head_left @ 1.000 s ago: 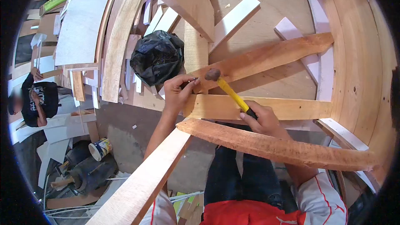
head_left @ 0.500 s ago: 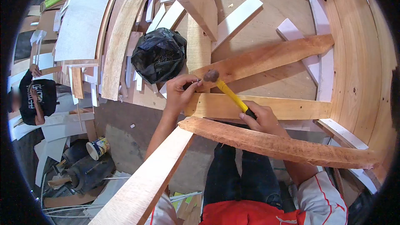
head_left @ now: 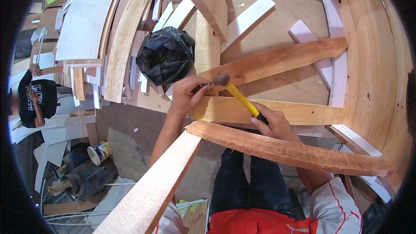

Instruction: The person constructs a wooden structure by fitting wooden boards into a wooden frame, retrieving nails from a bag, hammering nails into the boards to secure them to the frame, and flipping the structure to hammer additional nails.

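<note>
My right hand (head_left: 274, 123) grips the black end of a hammer (head_left: 241, 97) with a yellow handle. The hammer's dark head is close beside the fingertips of my left hand (head_left: 185, 96). Thumb and index finger of that left hand pinch a small nail, mostly hidden, at the left end of a slanting brown board (head_left: 281, 62). Below it runs a lighter wooden rail (head_left: 277, 111), whose left end lies beside my left hand. In front of my forearms, a rough brown rail (head_left: 281, 148) meets a pale wooden leg (head_left: 151, 184).
Behind my left hand sits an open black plastic bag (head_left: 167, 54). White strips (head_left: 249, 21) lie on the plywood, and a plank panel (head_left: 368, 60) rises at right. At far left are stacked boards (head_left: 91, 17), a paint bucket (head_left: 100, 153) and another person (head_left: 39, 99) in black.
The view has shifted very slightly. Both hands and the hammer keep nearly the same position, with the hammer head still beside my left fingertips.
</note>
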### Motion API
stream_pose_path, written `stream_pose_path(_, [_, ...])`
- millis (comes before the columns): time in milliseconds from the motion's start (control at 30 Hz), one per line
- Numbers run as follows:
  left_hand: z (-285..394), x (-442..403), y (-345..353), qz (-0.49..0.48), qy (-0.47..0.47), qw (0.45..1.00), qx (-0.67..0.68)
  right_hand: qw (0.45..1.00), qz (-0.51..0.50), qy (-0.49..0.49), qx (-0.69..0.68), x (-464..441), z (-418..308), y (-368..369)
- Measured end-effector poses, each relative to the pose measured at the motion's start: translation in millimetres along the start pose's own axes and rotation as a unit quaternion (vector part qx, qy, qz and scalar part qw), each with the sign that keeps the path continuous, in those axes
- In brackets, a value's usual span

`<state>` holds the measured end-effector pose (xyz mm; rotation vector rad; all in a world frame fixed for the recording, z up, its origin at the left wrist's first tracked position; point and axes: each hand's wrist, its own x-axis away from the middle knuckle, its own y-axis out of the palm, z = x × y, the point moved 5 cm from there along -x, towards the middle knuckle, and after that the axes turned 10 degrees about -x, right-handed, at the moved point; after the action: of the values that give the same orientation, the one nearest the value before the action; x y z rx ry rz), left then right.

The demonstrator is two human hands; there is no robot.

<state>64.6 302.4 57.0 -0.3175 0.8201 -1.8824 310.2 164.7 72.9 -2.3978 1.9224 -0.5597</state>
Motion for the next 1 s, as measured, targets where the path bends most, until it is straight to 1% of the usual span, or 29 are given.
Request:
stream_pose_path(133, [-2.7,0.3,2.7,0.013,0.036,0.999,-0.029,1.000,0.002,-0.007,-0.001,0.4,3.6,2.1])
stream_pose_path(233, [-5.8,2.5,4.3,0.026,0.023,0.998,-0.045,1.000,0.015,-0.022,-0.002,-0.3,4.5,1.9])
stream_pose_path(333, [-9.4,6.9,6.9,0.055,-0.035,0.998,-0.022,1.000,0.019,-0.022,-0.011,-2.3,-0.2,-0.3])
stream_pose_path(433, [-4.7,6.4,5.0,0.082,-0.034,0.995,-0.034,1.000,0.018,-0.018,-0.013,-2.5,2.2,-0.8])
stream_pose_path(533, [-4.9,7.1,6.2,0.094,-0.024,0.995,-0.022,1.000,0.010,0.006,-0.014,-2.5,1.4,-0.2])
stream_pose_path(633, [-8.2,9.4,8.6,0.104,-0.023,0.994,-0.021,1.000,0.011,-0.007,-0.013,-3.0,-5.2,-0.2])
stream_pose_path(733, [-8.0,8.6,10.8,0.095,-0.020,0.995,-0.020,0.999,0.009,-0.044,0.016,-4.7,-1.8,2.0])
stream_pose_path(833, [6.8,6.3,8.7,0.108,0.008,0.993,-0.056,0.999,-0.003,-0.032,0.027,-4.5,-6.0,3.4])
stream_pose_path(1000, [8.8,7.1,9.4,0.110,-0.005,0.993,-0.049,0.994,0.000,-0.084,0.069,-6.3,-16.1,8.8])
